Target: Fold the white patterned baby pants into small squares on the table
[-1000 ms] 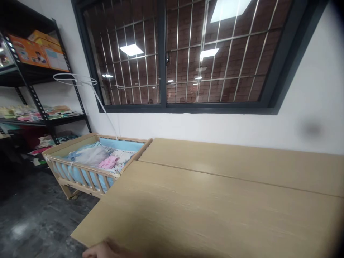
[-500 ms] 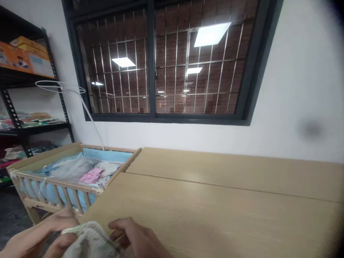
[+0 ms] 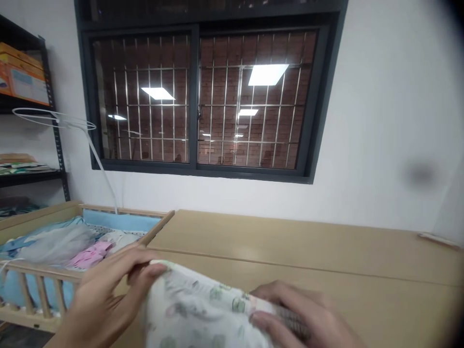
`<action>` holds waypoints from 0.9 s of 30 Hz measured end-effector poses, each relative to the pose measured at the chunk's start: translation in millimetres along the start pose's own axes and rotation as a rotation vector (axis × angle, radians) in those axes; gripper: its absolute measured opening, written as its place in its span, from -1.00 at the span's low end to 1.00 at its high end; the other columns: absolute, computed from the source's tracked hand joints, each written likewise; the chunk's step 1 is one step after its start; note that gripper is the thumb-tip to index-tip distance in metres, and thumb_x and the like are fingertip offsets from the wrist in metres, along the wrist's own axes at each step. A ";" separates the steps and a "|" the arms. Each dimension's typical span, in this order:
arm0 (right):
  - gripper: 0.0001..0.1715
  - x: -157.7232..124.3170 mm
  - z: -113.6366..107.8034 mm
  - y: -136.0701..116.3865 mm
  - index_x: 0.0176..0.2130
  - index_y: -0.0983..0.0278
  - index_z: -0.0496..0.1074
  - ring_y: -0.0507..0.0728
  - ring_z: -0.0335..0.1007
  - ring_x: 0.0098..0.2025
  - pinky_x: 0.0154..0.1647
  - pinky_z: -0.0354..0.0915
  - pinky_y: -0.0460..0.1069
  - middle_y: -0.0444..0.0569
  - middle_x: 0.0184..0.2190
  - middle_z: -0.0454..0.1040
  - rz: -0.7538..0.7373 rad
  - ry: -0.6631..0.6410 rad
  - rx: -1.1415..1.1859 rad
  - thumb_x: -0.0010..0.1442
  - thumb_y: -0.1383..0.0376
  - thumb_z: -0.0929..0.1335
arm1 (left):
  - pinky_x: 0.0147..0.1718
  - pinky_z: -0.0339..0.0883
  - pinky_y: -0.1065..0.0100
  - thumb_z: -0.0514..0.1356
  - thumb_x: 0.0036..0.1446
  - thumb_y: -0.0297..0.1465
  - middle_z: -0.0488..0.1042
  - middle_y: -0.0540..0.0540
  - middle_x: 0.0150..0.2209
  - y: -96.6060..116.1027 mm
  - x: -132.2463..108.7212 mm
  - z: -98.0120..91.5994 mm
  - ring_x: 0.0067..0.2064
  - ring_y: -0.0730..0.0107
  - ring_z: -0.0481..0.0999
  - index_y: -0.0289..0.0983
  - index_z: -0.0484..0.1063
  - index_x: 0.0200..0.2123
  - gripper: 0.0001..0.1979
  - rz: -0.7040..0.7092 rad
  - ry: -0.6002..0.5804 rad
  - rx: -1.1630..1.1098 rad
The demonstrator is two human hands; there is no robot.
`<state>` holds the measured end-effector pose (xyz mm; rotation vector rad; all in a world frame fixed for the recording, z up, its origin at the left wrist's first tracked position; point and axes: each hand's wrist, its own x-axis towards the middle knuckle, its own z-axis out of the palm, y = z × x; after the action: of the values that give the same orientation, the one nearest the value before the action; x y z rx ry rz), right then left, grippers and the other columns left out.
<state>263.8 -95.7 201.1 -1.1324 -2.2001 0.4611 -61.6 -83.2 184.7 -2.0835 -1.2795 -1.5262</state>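
A white cloth with a green and grey print [image 3: 203, 309] is stretched between my two hands at the bottom of the head view. My left hand [image 3: 108, 285] pinches its upper left corner between thumb and fingers. On the right edge, my right hand [image 3: 297, 314] grips the cloth, fingers over the top and thumb in front. Some ribbed or gathered material shows beside the right fingers. The lower part of the cloth runs out of the picture, so its full shape cannot be made out. Both hands are above the wooden table [image 3: 344, 270].
A wooden crib [image 3: 47, 285] with blue lining stands against the table's left side. Inside lie white netting [image 3: 61, 241] and a pink cloth [image 3: 90, 253]. A white ring-topped stand [image 3: 99, 164] rises behind it. Black shelving [image 3: 58, 145] is at far left, a barred window [image 3: 195, 101] ahead.
Both hands have risen and moved right with the cloth. They are farther apart, and the formerly bunched cloth is spread out. The view has turned to the right.
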 end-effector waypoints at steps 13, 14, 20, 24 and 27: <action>-0.72 62.4 103.5 219.4 -0.25 0.29 0.48 0.24 0.45 -0.07 0.02 0.33 0.09 0.10 -0.16 0.49 0.188 -0.083 -0.029 0.24 0.40 0.20 | -0.16 0.35 0.29 -0.05 0.44 -0.35 0.57 -0.11 -0.20 -99.9 -41.0 225.8 -0.13 0.26 0.56 -0.27 0.44 -0.25 -0.70 -0.369 -0.780 0.113; -0.71 64.9 115.0 231.2 -0.24 0.30 0.48 0.24 0.44 -0.07 0.02 0.32 0.09 0.11 -0.16 0.48 0.189 -0.060 -0.048 0.24 0.41 0.19 | -0.12 0.37 0.25 0.00 0.43 -0.34 0.56 -0.12 -0.16 -103.1 -45.2 234.6 -0.10 0.26 0.55 -0.29 0.45 -0.21 -0.74 -0.376 -0.792 0.144; -0.76 88.1 139.1 268.8 -0.14 0.26 0.44 0.22 0.39 0.02 0.07 0.25 0.05 0.09 -0.10 0.50 0.209 0.117 -0.164 0.26 0.41 0.23 | 0.01 0.44 0.04 0.22 0.33 -0.21 0.50 -0.13 -0.02 -108.3 -33.3 259.9 -0.02 0.21 0.52 -0.29 0.45 -0.02 -0.70 -0.385 -0.785 0.280; -0.76 101.1 134.2 286.2 -0.18 0.27 0.44 0.23 0.40 -0.02 0.05 0.25 0.07 0.11 -0.14 0.48 0.231 0.184 -0.155 0.24 0.40 0.22 | 0.11 0.33 -0.04 0.13 0.37 -0.34 0.46 -0.27 0.05 -76.9 -17.0 258.5 0.11 0.07 0.45 -0.35 0.40 0.06 -0.72 -0.290 -0.745 0.291; -0.79 105.1 128.7 300.7 -0.18 0.27 0.44 0.23 0.42 -0.09 0.01 0.28 0.09 0.08 -0.20 0.47 0.276 0.231 -0.110 0.19 0.33 0.27 | 0.14 0.28 0.05 0.01 0.39 -0.40 0.46 -0.33 0.07 -24.1 -28.3 250.8 0.14 0.06 0.43 -0.34 0.38 0.09 -0.71 -0.137 -0.761 0.197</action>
<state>314.0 159.1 -23.8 -1.4799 -1.8981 0.3077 78.4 79.1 49.3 -2.5716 -1.7444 -0.5840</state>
